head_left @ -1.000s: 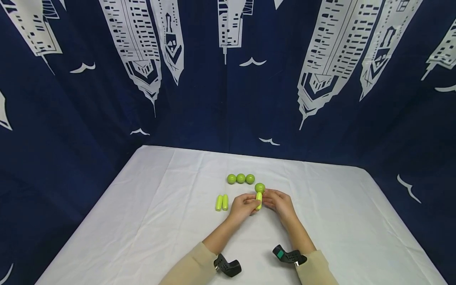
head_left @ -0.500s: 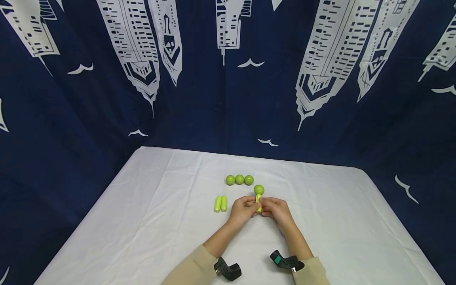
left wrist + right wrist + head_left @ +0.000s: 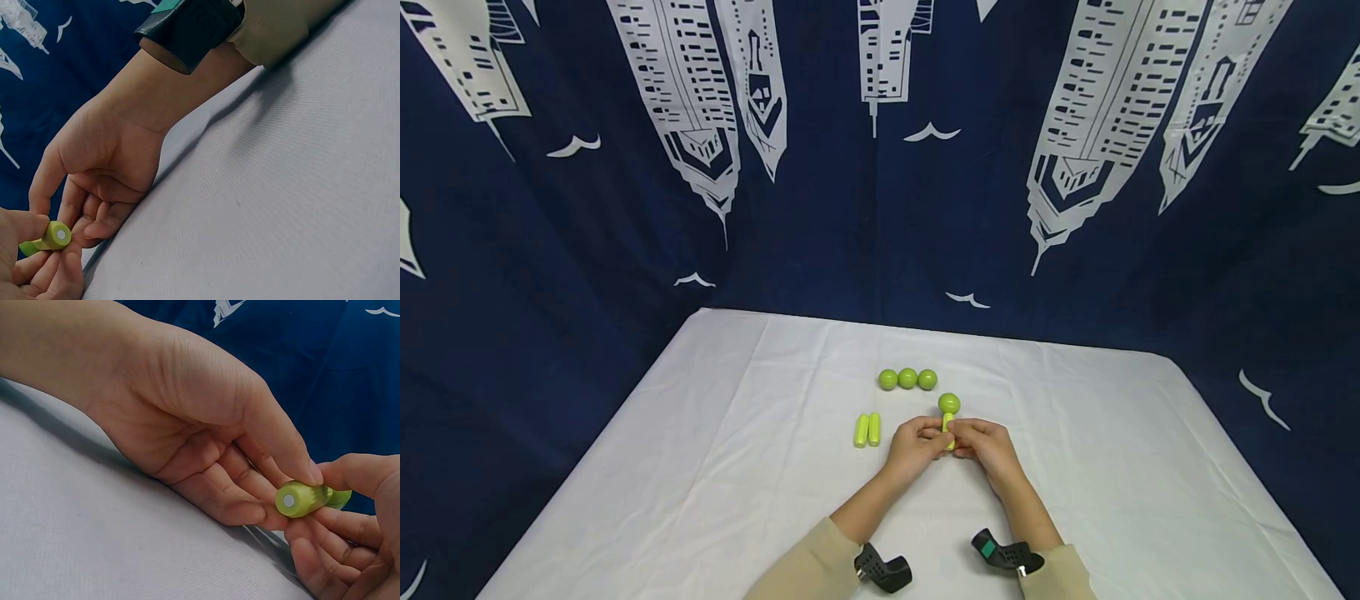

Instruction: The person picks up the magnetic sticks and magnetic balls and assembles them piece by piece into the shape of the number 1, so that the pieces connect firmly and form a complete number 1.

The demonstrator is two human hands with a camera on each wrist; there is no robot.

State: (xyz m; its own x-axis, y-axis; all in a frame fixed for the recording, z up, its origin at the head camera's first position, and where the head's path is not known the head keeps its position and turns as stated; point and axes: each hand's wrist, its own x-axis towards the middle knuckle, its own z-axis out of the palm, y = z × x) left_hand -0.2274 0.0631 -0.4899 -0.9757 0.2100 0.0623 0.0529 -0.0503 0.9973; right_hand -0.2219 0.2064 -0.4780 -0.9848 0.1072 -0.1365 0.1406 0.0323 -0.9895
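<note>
A yellow-green rod (image 3: 948, 420) with a silvery disc in its near end lies between my two hands. My left hand (image 3: 912, 450) pinches it between thumb and fingers. From the other side, my right hand (image 3: 994, 452) also pinches the rod, its thumb beside the left thumb. A green ball (image 3: 949, 403) touches the rod's far end. The right wrist view shows the rod's end (image 3: 290, 500) with the left hand (image 3: 187, 419) around it. In the left wrist view, the ball (image 3: 29, 249) is mostly hidden behind the rod and fingers.
Three green balls (image 3: 907, 379) sit in a row farther back on the white-covered table (image 3: 760, 467). Two more yellow-green rods (image 3: 867, 430) lie side by side left of the hands. A dark blue curtain (image 3: 850, 250) with white building prints hangs behind the table.
My right hand has shifted from beside the ball and rod down onto the rod, where it now pinches it. My left hand keeps its grip. The loose balls and rods stay put.
</note>
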